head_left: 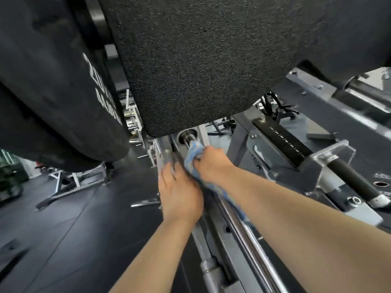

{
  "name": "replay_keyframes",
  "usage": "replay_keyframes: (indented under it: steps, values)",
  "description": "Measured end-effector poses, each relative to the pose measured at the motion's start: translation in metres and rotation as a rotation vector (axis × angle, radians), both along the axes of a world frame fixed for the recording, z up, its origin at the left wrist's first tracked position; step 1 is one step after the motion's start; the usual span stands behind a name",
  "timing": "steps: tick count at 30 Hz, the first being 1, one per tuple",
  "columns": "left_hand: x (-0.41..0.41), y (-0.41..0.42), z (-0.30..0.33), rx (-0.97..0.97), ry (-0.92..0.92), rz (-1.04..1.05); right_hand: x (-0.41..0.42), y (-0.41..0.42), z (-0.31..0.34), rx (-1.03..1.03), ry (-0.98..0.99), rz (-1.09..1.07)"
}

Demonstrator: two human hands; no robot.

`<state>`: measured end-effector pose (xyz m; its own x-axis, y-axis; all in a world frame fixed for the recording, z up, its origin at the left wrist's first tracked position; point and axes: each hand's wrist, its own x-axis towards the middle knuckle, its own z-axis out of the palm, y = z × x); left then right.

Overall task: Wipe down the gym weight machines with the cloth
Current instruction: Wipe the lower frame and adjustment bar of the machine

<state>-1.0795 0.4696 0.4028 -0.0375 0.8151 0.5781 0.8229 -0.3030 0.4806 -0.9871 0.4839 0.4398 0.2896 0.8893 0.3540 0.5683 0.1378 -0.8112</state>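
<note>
**Forearms Extended: Cloth Applied to Guide Rod**

Both bare forearms reach forward from the bottom of the view to the machine frame. The right hand (212,163) is closed around a bunched blue cloth (193,154), pressing it onto the chrome guide rod (243,224) just below the point where the rod enters its round bushing (187,134). A tail of the cloth trails back along the rod beneath the right wrist. The left hand (179,193) lies palm-down, fingers extended, on the grey frame rail (164,154) just beside the rod; it braces and grips nothing.

Handling notes, as a judgement: the cloth is soft, light and limp, and conforms to a round bar. It is best wrapped around the rod and held in the fist, with the loose tail kept clear of the bushing. The polished rod is rigid, fixed and probably slick, so the cloth should slide with light pressure.

Directly above the hands hangs a large black textured pad (211,60). A black weight plate (53,85) with white lettering stands to the left. A black-gripped handle (351,180) lies to the right, well apart.
</note>
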Motion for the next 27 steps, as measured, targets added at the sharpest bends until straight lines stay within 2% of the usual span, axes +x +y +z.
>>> replay_keyframes:
  steps: [3,9,15,18,27]
  values:
    - [0.000,0.007,0.002,-0.141,-0.018,-0.064,-0.014,0.020,0.009,0.010,-0.176,-0.087]
    - [0.002,-0.011,0.010,-0.270,0.028,-0.017,-0.010,0.025,0.022,-0.104,-0.252,-0.026]
    - [0.002,-0.016,0.012,-0.319,0.051,-0.013,-0.003,0.009,0.007,-0.156,-0.169,-0.017]
    - [0.003,-0.017,0.013,-0.305,0.045,-0.022,-0.002,-0.004,-0.001,-0.171,-0.121,-0.029]
    - [0.000,-0.011,0.005,-0.169,-0.046,-0.118,-0.002,-0.058,-0.034,-0.228,-0.145,-0.098]
